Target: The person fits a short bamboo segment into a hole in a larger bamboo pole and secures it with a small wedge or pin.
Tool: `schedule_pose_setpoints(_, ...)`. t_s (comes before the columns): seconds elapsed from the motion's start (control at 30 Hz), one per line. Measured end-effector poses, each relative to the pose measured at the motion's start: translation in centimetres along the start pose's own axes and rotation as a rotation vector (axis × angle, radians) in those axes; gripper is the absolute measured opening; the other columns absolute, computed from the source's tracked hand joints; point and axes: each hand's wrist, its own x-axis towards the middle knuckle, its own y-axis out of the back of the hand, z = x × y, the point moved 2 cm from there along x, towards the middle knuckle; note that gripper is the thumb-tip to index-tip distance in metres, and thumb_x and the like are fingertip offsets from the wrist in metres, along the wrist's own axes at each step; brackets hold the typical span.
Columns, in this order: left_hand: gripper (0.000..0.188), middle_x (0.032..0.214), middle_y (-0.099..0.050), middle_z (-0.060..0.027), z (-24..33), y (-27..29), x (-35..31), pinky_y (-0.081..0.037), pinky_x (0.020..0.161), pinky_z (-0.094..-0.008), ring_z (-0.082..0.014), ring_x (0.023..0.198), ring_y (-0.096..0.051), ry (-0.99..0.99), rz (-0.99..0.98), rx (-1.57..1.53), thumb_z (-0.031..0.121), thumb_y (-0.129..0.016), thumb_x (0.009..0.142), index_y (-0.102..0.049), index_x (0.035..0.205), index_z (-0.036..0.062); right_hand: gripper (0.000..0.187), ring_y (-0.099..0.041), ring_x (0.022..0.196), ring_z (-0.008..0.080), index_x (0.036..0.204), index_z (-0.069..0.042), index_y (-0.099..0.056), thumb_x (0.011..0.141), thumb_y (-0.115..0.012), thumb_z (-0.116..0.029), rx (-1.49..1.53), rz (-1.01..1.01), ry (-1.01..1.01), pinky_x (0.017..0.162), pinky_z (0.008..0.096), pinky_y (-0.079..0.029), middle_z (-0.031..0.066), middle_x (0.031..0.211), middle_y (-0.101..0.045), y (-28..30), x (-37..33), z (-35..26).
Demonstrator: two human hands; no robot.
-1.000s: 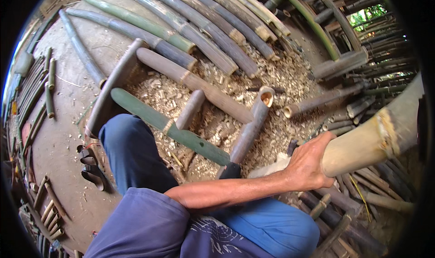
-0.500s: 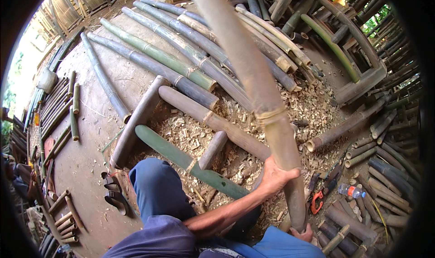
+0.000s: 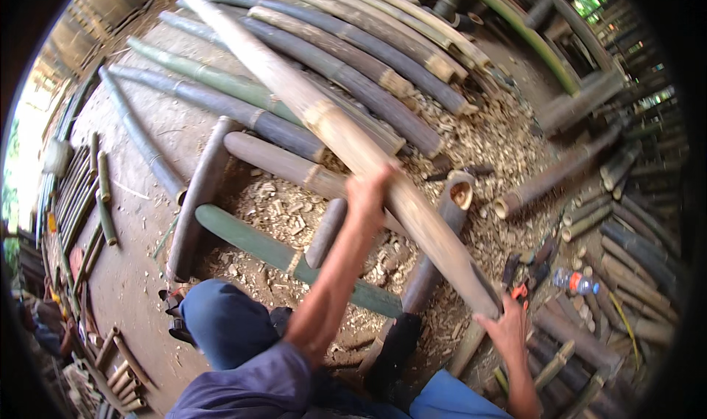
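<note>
Over one bamboo frame [image 3: 254,237], left fingers [image 3: 378,177] wrap one pole [image 3: 349,141]; right fingers [image 3: 512,311], part-open, touch its end.

Worn on my head, a wide fisheye camera looks down and forward, close above my bent knee [image 3: 224,319] at lower left and farther from the bamboo poles [image 3: 331,43] at upper centre.

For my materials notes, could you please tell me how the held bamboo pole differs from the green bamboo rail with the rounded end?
Colour: the bamboo pole is pale tan; the green bamboo rail is dark green.
Length: the pole looks clearly longer than the rail.
Pose: the pole is held up, slanting; the rail lies low among wood chips.
Shared: both show a pale node ring.
</note>
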Motion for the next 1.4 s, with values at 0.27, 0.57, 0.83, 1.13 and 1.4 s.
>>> schedule_pose_setpoints(0.27,0.080,0.119,-0.066,-0.0184,8.5,-1.3,14.5,-0.055,0.090,-0.0448,-0.0280,0.102,-0.065,-0.299,0.334,0.010,0.030,-0.095,0.072,-0.056,0.132,-0.0071,0.064,-0.060,0.130,0.0380,0.154,0.000,-0.045,0.098,-0.069,-0.019,0.279,0.357,0.168,0.111,0.0441,-0.044,0.0231,0.134,-0.067,0.0,-1.3,0.2)
schedule_pose_setpoints(0.57,0.061,0.124,-0.065,-0.0192,1.8,-5.2,-8.0,-0.056,0.096,-0.0385,-0.0293,0.108,-0.065,-0.342,-1.097,0.890,0.016,-0.074,0.091,-0.048,0.143,-0.0021,0.024,-0.062,0.077,0.0178,0.119,-0.005,-0.063,0.103,-0.060,-0.023,1.814,0.290,-0.213,0.072,0.0400,-0.058,0.0017,0.086,-0.059,-6.2,-4.8,1.9)
schedule_pose_setpoints(0.83,0.050,0.102,-0.075,-0.0261,-9.2,-0.3,-19.9,-0.062,0.085,-0.0478,-0.0386,0.091,-0.076,-0.383,-0.754,1.235,0.014,-0.067,0.088,-0.062,0.136,-0.0007,0.078,-0.045,0.141,0.0317,0.163,-0.001,-0.023,0.102,-0.065,-0.028,1.389,0.271,-0.099,0.120,0.0495,-0.036,0.0232,0.152,-0.044,-7.3,-6.0,-8.2)
schedule_pose_setpoints(1.13,0.023,0.068,-0.069,-0.0027,-0.2,3.1,-11.8,-0.048,0.049,-0.0309,-0.0090,0.054,-0.057,-0.423,-0.233,0.895,0.030,-0.067,0.101,-0.080,0.102,0.0111,0.063,-0.047,0.128,0.0274,0.151,-0.008,-0.043,0.095,-0.069,-0.020,1.102,-0.015,0.096,0.112,0.0429,-0.040,0.0153,0.138,-0.048,-6.4,-16.3,-8.7)
schedule_pose_setpoints(1.4,0.035,0.066,-0.068,-0.0042,-0.1,6.4,-10.2,-0.047,0.053,-0.0311,-0.0125,0.056,-0.062,-0.358,-0.202,0.768,0.030,-0.076,0.097,-0.070,0.082,-0.0003,0.075,-0.070,0.103,0.0375,0.136,0.012,-0.051,0.092,-0.076,-0.043,0.558,0.069,-0.189,0.094,0.0452,-0.055,0.0287,0.120,-0.067,-18.7,-2.5,-3.4)
